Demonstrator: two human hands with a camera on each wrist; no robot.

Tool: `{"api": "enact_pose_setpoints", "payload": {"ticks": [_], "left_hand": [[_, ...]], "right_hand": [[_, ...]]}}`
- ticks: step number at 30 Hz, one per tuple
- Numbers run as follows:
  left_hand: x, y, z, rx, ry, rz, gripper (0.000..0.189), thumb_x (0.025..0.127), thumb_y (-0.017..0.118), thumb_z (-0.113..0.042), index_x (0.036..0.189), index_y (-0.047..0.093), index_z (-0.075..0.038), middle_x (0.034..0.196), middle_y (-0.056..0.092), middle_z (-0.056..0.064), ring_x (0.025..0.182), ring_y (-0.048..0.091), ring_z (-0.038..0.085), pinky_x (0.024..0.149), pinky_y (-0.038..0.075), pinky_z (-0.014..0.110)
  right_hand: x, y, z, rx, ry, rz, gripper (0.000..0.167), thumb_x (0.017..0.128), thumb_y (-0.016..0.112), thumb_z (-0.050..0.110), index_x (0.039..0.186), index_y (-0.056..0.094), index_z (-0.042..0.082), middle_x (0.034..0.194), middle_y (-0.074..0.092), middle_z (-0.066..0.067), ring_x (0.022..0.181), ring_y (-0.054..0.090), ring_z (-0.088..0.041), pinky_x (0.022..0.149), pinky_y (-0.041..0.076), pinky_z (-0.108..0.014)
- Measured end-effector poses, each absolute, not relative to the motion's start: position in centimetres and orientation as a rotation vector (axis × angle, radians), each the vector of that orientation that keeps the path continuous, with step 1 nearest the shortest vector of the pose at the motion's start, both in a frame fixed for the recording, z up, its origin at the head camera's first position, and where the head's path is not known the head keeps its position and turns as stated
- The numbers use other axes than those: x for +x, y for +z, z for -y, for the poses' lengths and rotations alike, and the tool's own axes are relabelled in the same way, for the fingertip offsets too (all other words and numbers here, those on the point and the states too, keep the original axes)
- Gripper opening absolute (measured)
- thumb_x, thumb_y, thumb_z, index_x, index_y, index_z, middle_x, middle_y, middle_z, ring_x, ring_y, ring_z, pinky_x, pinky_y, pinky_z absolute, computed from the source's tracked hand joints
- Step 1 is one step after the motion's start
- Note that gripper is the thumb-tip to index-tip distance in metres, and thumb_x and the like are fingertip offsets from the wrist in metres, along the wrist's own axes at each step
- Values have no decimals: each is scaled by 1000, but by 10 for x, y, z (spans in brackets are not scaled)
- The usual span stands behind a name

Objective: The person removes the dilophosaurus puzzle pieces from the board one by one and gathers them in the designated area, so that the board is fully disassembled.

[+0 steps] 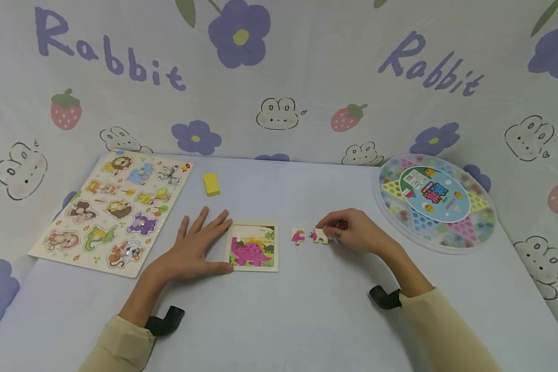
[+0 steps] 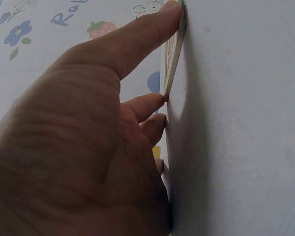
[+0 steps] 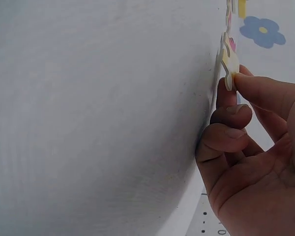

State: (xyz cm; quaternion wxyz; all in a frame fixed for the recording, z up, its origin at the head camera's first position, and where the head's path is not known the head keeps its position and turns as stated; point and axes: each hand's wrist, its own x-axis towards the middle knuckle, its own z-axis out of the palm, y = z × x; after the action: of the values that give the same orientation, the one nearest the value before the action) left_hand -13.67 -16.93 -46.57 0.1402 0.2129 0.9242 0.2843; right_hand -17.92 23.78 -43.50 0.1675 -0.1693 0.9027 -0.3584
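Note:
A small square jigsaw puzzle (image 1: pixel 252 254) with a pink dinosaur lies in a pale frame at the middle of the table; its upper part shows bare patches. With fingers spread, my left hand (image 1: pixel 191 254) rests at the frame's left side, thumb and index finger touching its edge. My right hand (image 1: pixel 357 231) pinches a puzzle piece (image 1: pixel 321 236) between thumb and index finger, to the right of the frame. That piece (image 3: pixel 229 61) is tilted off the table in the right wrist view. Another loose piece (image 1: pixel 298 236), white and pink, lies between it and the frame.
A yellow block (image 1: pixel 211 184) stands behind the left hand. An animal peg board (image 1: pixel 116 212) lies at the left. At the right is a round, clear-rimmed game box (image 1: pixel 434 204). A printed cloth (image 1: pixel 307 67) hangs behind the table.

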Motion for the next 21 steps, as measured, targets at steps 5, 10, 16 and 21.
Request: {"api": "enact_pose_setpoints", "payload": {"ticks": [5,10,16,21], "left_hand": [[-137,-466,170,616,822,-2669,103,85,78,-57,169,31,-19,181,16,2,168,-8,39,130,-16,68],[-137,-465,169,618,824,-2667,103,85,78,-58,169,31,-20,181,16,1,168,-9,39,130,-16,69],[-137,-465,169,612,824,-2668,103,85,79,-58,169,31,-20,181,16,1,168,-9,38,130,-17,68],[-137,-465,170,610,823,-2667,104,85,79,-57,169,31,-20,181,16,1,168,-9,39,130,-16,68]], "right_hand": [[-179,-436,-237,-499,-1007,-2580,19,100,68,10,113,81,15,98,75,-5,80,57,-17,69,48,-24],[-178,-436,-237,-483,-977,-2606,18,101,69,11,113,81,15,97,74,-5,78,57,-16,67,46,-25],[-178,-436,-236,-471,-970,-2619,18,101,69,11,113,81,17,95,72,-4,78,56,-17,66,46,-25],[-178,-437,-236,-461,-963,-2634,18,100,70,12,113,82,18,93,71,-3,77,56,-17,66,46,-26]]}}
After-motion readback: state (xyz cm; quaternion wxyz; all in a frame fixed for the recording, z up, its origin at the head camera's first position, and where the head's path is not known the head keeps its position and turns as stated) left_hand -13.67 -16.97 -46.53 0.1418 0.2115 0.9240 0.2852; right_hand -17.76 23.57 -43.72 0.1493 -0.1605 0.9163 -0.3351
